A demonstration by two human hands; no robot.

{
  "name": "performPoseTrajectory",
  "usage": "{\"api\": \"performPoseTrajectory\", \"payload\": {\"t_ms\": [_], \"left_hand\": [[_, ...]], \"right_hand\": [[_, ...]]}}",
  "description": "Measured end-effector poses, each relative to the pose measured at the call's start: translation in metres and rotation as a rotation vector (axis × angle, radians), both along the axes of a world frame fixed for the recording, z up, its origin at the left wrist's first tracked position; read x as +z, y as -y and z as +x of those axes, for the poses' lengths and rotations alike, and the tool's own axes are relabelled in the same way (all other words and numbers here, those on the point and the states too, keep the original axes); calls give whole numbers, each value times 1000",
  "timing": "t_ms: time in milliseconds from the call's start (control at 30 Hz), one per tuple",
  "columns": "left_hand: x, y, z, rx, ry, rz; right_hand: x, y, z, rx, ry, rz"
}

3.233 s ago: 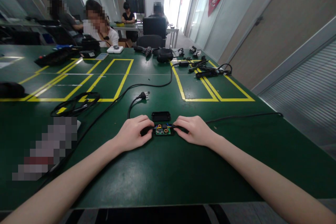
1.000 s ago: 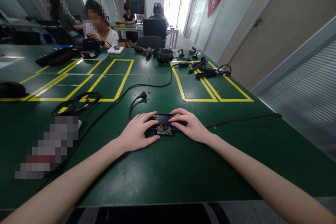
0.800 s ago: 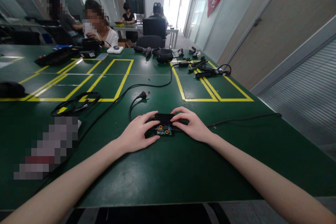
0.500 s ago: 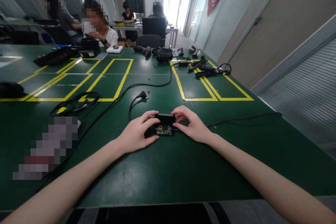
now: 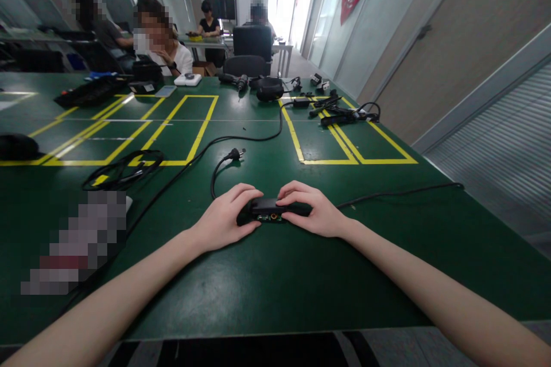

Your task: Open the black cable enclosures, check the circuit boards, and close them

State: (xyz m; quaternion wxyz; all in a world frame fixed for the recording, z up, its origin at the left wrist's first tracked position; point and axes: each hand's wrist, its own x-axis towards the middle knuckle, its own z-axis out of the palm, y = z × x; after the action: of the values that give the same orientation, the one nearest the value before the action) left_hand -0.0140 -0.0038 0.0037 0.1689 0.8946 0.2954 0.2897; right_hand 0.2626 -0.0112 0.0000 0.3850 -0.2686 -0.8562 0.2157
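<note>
Near the table's front edge, an opened power adapter lies between my hands. Its black casing cover rests low and flat over the green circuit board, whose front edge and a copper coil still show. My left hand is closed around the adapter's left end, fingertips on the cover and thumb at the lower front. With its fingers on the cover's right end, my right hand is closed too, its thumb near the board. A black power plug on a short cable lies just beyond my left hand.
A long black cable crosses the green table. A coiled cable and a blurred-out object lie to the left. Towards the back are a power drill and a cable bundle. People sit beyond.
The black cover has come down from a raised, tilted position onto the circuit board, hiding most of it. My right fingers moved down and slightly left with it. My left hand stays nearly still.
</note>
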Motion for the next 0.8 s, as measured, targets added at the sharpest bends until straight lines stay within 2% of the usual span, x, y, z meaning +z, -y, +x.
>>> {"api": "performPoseTrajectory", "payload": {"t_ms": [133, 267, 600, 800], "left_hand": [[-1, 0, 0, -35, 9, -27], [-2, -1, -1, -59, 6, -14], [-1, -2, 0, -80, -26, -50], [2, -2, 0, -57, -80, -52]], "right_hand": [[2, 3, -1, -11, -32, -9], [2, 5, 0, 16, 29, 1], [5, 4, 4, 7, 180, 298], [6, 4, 4, -5, 202, 346]]}}
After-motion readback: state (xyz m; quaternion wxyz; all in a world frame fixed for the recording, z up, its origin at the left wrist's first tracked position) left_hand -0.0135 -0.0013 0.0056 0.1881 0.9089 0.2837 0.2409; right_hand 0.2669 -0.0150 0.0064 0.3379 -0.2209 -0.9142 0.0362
